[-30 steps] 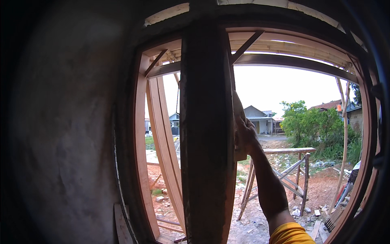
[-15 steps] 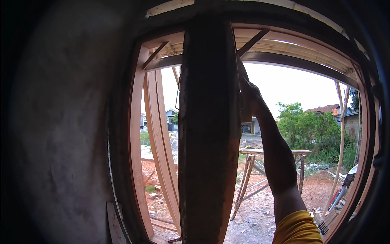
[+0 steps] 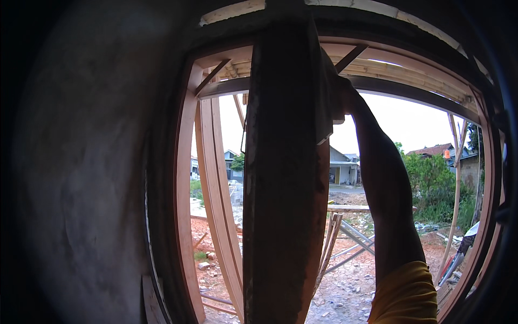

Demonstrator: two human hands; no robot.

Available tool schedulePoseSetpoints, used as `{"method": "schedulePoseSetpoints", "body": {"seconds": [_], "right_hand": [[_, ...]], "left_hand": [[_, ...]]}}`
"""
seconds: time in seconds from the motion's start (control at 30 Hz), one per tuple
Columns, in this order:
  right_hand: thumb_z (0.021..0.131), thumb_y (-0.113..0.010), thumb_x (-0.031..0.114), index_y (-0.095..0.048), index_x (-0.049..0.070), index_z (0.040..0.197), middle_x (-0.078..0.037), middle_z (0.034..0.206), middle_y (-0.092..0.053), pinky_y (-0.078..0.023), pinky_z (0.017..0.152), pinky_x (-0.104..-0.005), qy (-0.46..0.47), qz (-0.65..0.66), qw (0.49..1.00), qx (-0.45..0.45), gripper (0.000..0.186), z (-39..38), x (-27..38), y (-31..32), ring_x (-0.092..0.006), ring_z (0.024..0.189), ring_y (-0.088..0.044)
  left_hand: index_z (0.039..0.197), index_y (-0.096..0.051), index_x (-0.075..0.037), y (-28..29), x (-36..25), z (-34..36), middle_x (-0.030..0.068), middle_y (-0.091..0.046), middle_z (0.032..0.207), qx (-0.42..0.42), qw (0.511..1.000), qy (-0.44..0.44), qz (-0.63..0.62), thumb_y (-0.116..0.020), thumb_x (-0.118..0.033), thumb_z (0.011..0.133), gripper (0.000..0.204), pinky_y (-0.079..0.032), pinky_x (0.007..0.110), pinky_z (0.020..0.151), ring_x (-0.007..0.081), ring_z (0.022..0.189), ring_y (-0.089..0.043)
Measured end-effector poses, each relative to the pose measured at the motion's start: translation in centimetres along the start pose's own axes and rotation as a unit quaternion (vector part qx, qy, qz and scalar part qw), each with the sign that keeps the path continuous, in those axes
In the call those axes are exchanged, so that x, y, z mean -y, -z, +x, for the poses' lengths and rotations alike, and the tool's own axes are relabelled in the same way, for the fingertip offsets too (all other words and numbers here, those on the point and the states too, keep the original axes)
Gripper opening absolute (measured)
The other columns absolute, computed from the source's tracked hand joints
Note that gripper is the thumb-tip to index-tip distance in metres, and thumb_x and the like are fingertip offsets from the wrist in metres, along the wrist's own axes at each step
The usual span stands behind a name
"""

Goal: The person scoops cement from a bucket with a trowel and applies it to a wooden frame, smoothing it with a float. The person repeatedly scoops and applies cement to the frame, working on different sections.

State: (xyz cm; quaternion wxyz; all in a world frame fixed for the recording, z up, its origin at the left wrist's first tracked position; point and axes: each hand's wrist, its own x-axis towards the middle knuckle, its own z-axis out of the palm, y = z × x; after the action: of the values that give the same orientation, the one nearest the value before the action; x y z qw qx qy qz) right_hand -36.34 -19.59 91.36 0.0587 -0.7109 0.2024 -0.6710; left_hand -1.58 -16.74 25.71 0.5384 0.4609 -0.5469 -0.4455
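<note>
Close by, a dark upright post (image 3: 283, 205) stands in the middle of the window frame (image 3: 186, 216), running from sill to head. The person's right hand (image 3: 337, 100) is raised against the post's right edge near the top, pressed to a small pale block (image 3: 325, 116); whether the fingers grip it I cannot tell. The left hand is out of sight. The post looks already stood in place; finishing near its top seems unfinished. Beyond, a wooden trestle (image 3: 345, 232) stands on rubble, houses (image 3: 342, 167) farther off.
</note>
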Motion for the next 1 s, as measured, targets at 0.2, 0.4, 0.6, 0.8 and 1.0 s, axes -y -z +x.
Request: {"method": "schedulePoseSetpoints", "body": {"seconds": [0.2,0.4,0.6,0.8,1.0], "right_hand": [[0.103,-0.060,0.027,-0.068,-0.002,0.099,-0.009,0.075,-0.064,-0.053,0.052,-0.0311,0.017,0.022,0.999,0.022,0.031,2.9,0.7,-0.2,-0.0180,0.060,-0.066],[0.108,-0.055,0.039,-0.065,0.003,0.107,-0.004,0.074,-0.060,-0.053,0.052,-0.0337,-0.082,-0.054,0.994,-0.055,0.037,-0.1,0.8,-1.3,-0.0152,0.059,-0.062],[0.101,-0.057,0.062,-0.063,0.001,0.114,-0.003,0.073,-0.059,-0.052,0.052,-0.0326,-0.090,-0.049,0.994,-0.047,0.063,-5.8,0.1,-2.2,-0.0150,0.057,-0.059],[0.100,-0.058,0.063,-0.058,0.006,0.106,-0.002,0.066,-0.054,-0.049,0.047,-0.0317,-0.119,-0.052,0.987,-0.096,0.057,-11.3,-1.5,-3.1,-0.0135,0.049,-0.055],[0.101,-0.059,0.061,-0.059,0.008,0.109,-0.001,0.065,-0.055,-0.049,0.045,-0.0320,-0.144,-0.047,0.981,-0.122,0.053,-16.7,-4.0,-3.9,-0.0128,0.049,-0.056]], "left_hand": [[0.107,-0.054,-0.008,0.0,0.2,0.3,0.0063,-0.049,0.098,0.000,1.000,0.013,0.005,-0.060,-0.058,0.098,0.051,-0.034,0.035,0.071,0.0184,0.083,-0.044],[0.104,-0.055,-0.008,-0.2,0.6,0.2,0.0052,-0.050,0.094,0.002,1.000,0.012,0.000,-0.061,-0.056,0.098,0.048,-0.035,0.034,0.068,0.0173,0.079,-0.045],[0.101,-0.056,-0.009,-0.2,1.3,-0.6,0.0041,-0.051,0.090,0.005,1.000,0.018,-0.004,-0.063,-0.054,0.098,0.046,-0.036,0.033,0.065,0.0162,0.075,-0.046],[0.098,-0.058,-0.009,0.1,3.6,-1.8,0.0030,-0.052,0.087,0.005,0.999,0.045,-0.007,-0.064,-0.053,0.099,0.044,-0.037,0.033,0.061,0.0152,0.071,-0.047],[0.095,-0.059,-0.009,1.0,9.4,-4.2,0.0020,-0.054,0.083,0.000,0.993,0.116,-0.002,-0.065,-0.051,0.099,0.043,-0.038,0.032,0.058,0.0141,0.067,-0.048]]}}
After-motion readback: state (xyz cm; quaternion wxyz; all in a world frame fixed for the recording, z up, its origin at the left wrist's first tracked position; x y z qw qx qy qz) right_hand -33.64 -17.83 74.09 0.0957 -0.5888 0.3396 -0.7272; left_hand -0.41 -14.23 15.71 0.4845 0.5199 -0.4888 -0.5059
